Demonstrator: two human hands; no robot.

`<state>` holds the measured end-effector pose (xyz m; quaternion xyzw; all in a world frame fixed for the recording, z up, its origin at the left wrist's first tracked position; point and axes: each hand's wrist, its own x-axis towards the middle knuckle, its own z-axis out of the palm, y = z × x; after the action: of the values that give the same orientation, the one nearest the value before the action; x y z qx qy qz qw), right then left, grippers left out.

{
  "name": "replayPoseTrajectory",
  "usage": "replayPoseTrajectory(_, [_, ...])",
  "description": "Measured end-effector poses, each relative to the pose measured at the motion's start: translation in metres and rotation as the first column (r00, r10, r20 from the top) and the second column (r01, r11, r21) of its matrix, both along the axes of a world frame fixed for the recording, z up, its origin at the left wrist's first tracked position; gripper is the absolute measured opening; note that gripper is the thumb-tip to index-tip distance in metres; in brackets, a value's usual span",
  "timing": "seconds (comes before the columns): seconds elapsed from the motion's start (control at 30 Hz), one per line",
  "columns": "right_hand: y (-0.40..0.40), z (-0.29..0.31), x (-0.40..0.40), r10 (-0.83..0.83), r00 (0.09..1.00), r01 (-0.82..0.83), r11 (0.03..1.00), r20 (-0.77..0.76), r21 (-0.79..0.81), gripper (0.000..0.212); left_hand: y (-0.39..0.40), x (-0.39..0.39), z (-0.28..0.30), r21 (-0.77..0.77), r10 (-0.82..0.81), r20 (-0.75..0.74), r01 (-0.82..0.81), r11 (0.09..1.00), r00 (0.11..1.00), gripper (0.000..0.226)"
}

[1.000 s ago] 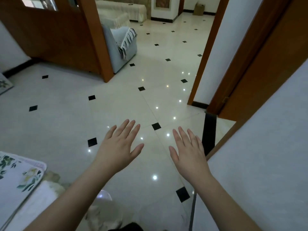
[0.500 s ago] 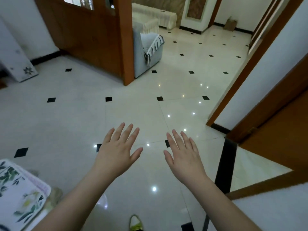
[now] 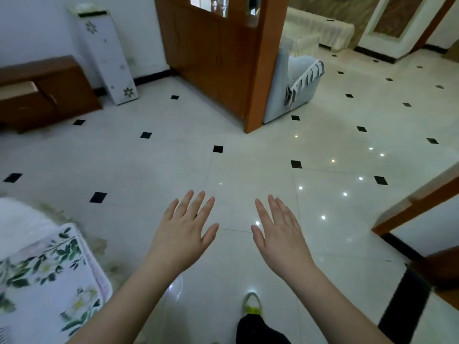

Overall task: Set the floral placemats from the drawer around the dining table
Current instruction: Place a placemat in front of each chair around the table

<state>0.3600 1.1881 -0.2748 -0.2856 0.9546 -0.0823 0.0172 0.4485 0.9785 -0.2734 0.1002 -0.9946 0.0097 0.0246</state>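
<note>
The head view looks down over a pale tiled floor (image 3: 154, 170) dotted with small black diamond tiles. Both hands reach forward, palms down, above the floor. The left hand (image 3: 185, 233) has its fingers straight and slightly fanned, its grip wide and holding nothing. The right hand (image 3: 279, 238) is the same: fingers straight, close together, thumb out to the side, grip wide and holding nothing. The two hands are near each other but apart, neither touching anything.

A floral placemat (image 3: 47, 276) lies at the lower left, white with green leaves and a pale pink border, on the corner of a worktop (image 3: 17, 219) covered in white. It sits just beside the left forearm, well short of the left hand.

At the far left stands a low wooden cabinet (image 3: 64, 88) with a drawer (image 3: 18, 91) pulled partly out. Next to it a tall white box (image 3: 109, 58) with flower prints leans against the wall. A wooden partition (image 3: 223, 60) rises at the top centre, and a grey armchair (image 3: 295, 80) with a fringed throw sits just behind it. A wooden door frame (image 3: 417, 207) crosses the right edge. Below, between the forearms, a shoe (image 3: 252, 305) with a yellow strap and a dark trouser leg (image 3: 258, 331) show.
</note>
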Motion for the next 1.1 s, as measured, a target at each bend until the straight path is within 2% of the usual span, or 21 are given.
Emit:
replayPoseTrajectory(0.27, [-0.053,-0.022,-0.096,0.238,0.971,-0.238,0.971,-0.009,0.020,0.062,-0.033,-0.044,-0.014,0.005,0.278,0.055,-0.279,0.960,0.959,0.073])
replayPoseTrajectory(0.5, [-0.118,-0.027,-0.152,0.470,0.882,-0.470,0.883,-0.039,-0.008,0.059,-0.060,-0.048,-0.012,0.000,0.492,0.056,-0.493,0.870,0.869,0.067])
replayPoseTrajectory(0.77, [-0.222,-0.036,-0.140,0.701,0.712,-0.702,0.711,-0.051,-0.037,0.059,-0.097,0.001,-0.015,0.027,0.675,0.055,-0.677,0.736,0.736,0.068])
replayPoseTrajectory(1.1, [-0.367,-0.036,-0.085,0.864,0.501,-0.863,0.503,-0.055,0.035,0.060,-0.175,0.072,-0.030,0.078,0.858,0.027,-0.856,0.510,0.514,0.062])
